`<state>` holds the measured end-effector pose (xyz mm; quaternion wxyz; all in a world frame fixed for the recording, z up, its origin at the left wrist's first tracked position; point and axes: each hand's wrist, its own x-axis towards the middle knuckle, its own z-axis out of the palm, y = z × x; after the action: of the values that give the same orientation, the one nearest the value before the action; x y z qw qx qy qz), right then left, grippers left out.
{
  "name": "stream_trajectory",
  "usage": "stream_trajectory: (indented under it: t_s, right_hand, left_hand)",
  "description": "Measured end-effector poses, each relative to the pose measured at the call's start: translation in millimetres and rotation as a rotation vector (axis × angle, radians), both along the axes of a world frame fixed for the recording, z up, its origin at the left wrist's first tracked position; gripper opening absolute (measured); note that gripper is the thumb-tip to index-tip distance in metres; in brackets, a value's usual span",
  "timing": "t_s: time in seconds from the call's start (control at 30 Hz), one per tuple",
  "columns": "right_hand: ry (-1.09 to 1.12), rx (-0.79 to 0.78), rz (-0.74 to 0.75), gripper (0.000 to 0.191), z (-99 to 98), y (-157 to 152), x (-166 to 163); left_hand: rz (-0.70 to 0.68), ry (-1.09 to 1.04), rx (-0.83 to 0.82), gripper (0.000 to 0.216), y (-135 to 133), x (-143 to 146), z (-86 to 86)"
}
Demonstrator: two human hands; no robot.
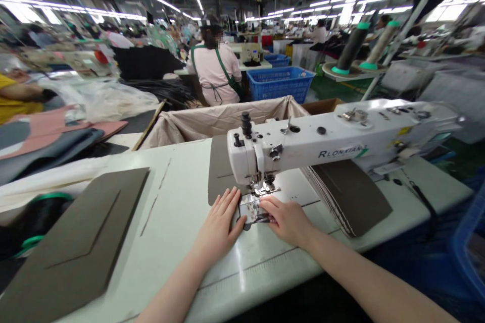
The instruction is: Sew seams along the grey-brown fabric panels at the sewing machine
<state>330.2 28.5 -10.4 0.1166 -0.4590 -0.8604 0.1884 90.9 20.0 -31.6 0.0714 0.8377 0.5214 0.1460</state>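
Observation:
A white sewing machine stands over the pale green table. Under its head, left of the presser foot, lies a dark grey-brown panel. My left hand rests flat with fingers stretched out, fingertips on the near edge of that panel. Just in front of the presser foot, my right hand has its fingers curled together over the shiny metal plate. Something small and dark shows by its fingertips; what it is, I cannot make out.
Stacked matching panels lie right of the needle, under the machine arm. More panels lie at left, beside a black thread cone. Behind the table are a cloth-lined bin, a blue basket and a seated person.

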Motion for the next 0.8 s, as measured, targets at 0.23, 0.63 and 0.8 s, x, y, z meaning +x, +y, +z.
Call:
stream_trajectory:
  t_s: [0.23, 0.63, 0.8]
  right_hand:
    - [0.020, 0.009, -0.009, 0.041, 2.9, -0.6, 0.1]
    - [0.028, 0.039, -0.026, 0.042, 5.0, -6.7, 3.1]
    - [0.109, 0.045, -0.037, 0.037, 2.2, -7.1, 4.9]
  left_hand:
    - [-0.009, 0.041, 0.027, 0.067, 4.4, -4.8, -10.9]
    - [0.443, 0.314, -0.012, 0.052, -29.5, -22.9, 37.5]
    - [0.546, 0.312, 0.142, 0.046, -111.0, -54.8, 23.5]
